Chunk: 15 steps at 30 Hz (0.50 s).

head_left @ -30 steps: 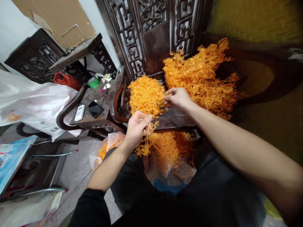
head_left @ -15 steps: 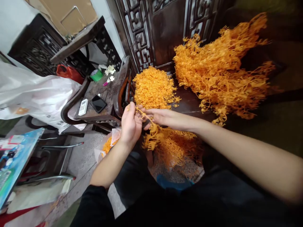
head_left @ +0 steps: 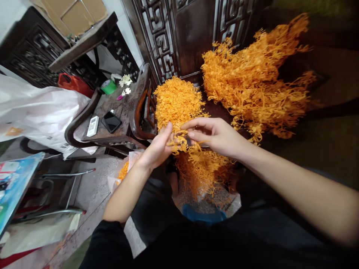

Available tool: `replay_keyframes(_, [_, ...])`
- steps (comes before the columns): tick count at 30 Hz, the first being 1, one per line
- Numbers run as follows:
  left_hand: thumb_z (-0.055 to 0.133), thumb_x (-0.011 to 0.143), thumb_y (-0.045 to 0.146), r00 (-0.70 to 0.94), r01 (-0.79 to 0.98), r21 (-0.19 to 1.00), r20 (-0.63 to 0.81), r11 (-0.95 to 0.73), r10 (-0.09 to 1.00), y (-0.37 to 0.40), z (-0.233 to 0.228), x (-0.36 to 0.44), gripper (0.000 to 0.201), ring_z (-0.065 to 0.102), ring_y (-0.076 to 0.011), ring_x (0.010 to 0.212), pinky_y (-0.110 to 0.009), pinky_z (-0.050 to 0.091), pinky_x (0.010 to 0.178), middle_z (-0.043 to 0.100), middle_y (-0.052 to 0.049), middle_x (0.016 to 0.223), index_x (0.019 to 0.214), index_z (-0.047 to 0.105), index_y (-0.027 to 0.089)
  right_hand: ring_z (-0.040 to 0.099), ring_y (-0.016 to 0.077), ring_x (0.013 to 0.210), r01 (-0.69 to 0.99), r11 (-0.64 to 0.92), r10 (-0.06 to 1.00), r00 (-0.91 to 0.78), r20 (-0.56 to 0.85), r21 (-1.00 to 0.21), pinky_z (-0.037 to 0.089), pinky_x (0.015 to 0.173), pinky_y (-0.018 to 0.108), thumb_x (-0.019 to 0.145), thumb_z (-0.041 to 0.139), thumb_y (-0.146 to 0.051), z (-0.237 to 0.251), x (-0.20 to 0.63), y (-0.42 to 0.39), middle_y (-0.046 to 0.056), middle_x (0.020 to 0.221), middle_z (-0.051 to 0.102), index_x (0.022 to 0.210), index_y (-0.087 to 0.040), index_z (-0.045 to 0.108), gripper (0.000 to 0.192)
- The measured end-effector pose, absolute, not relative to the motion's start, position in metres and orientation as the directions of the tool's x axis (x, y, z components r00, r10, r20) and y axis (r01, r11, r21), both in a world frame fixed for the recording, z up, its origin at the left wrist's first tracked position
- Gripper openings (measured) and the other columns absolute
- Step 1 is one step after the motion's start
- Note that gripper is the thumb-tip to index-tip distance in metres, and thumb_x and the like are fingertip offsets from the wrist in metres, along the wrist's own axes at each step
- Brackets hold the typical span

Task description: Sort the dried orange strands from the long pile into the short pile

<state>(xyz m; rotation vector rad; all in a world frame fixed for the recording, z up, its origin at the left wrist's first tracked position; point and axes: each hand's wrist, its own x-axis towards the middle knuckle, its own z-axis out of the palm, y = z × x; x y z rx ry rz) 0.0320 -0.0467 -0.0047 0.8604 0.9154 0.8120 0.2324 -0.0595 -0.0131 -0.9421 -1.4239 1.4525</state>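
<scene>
Carved dark-wood seat [head_left: 195, 41], tall openwork back, one; serves as the bearing surface

Large orange bundle [head_left: 252, 82] of branched, thread-like stems, one; lies on the seat to the right, loosely fanned

Side table [head_left: 127, 112], dark wood, one; stands left of the seat

Orange tangle [head_left: 202, 168], one; below the seat edge, between the knees, above a blue object [head_left: 203, 214] only partly visible

Compact heap [head_left: 178, 99] of small orange pieces, one; on the seat, left of the bundle, a few crumbs strayed to its right side

Left hand [head_left: 158, 149], bare; thumb raised, fingers curled beneath and grasping a sprig in front of the heap

Right hand [head_left: 220, 138], bare; forefinger extended and thumb bent, both tips at the same sprig; whether they grip it or merely touch it cannot be told

Phone [head_left: 111, 122], black, one; flat on the side table

White handset [head_left: 92, 126], one; just beside the phone

Orange sprig [head_left: 179, 144], one; located between the two hands, above the tangle, partly hidden by fingers. Handling, as judged: very light, thin and flexible, stems springy rather than stiff, fine ends likely to snap or shed and to catch on neighbours; slipperiness not apparent. Best held by the thicker stem in a light pinch, leaving the branching tips uncrushed
</scene>
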Motion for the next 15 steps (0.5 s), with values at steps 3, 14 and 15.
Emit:
replay_keyframes(3, [0.081,0.084,0.047,0.352,-0.171,0.936,-0.234,0.308,0.907,-0.050,-0.001,0.026,0.090,0.075,-0.0219,0.104,-0.036,0.059,0.093,0.077,-0.010,0.112,0.157,0.032,0.026,0.061,0.0188,0.076,-0.004,0.096,0.963,-0.254,0.093,-0.995,0.052,0.070,0.036,0.087,0.074,-0.042,-0.018,0.235,-0.060,0.005,0.088,0.069,0.111,-0.023,0.075,0.031])
replay_keyframes(14, [0.085,0.078,0.032,0.439,0.031,0.984,-0.169,0.173,0.883,-0.053,0.005,0.021,0.050,0.064,-0.0118,0.053,-0.025,0.057,0.060,0.066,0.004,0.064,0.122,0.065,0.020,0.059,0.0206,0.078,0.218,0.276,0.941,-0.259,0.217,-0.936,0.049,0.072,0.037,0.091,0.066,-0.031,-0.022,0.247,-0.070,0.005,0.093,0.066,0.139,-0.029,0.061,0.049])
replay_keyframes(15, [0.084,0.080,0.034,0.434,0.035,0.987,-0.156,0.156,0.887,-0.052,0.006,0.021,0.037,0.063,-0.0114,0.053,-0.025,0.056,0.059,0.066,0.003,0.063,0.109,0.068,0.018,0.059,0.0196,0.075,0.173,0.249,0.934,-0.303,0.189,-0.953,0.048,0.069,0.035,0.091,0.067,-0.033,-0.022,0.248,-0.071,0.004,0.091,0.066,0.143,-0.029,0.057,0.054])
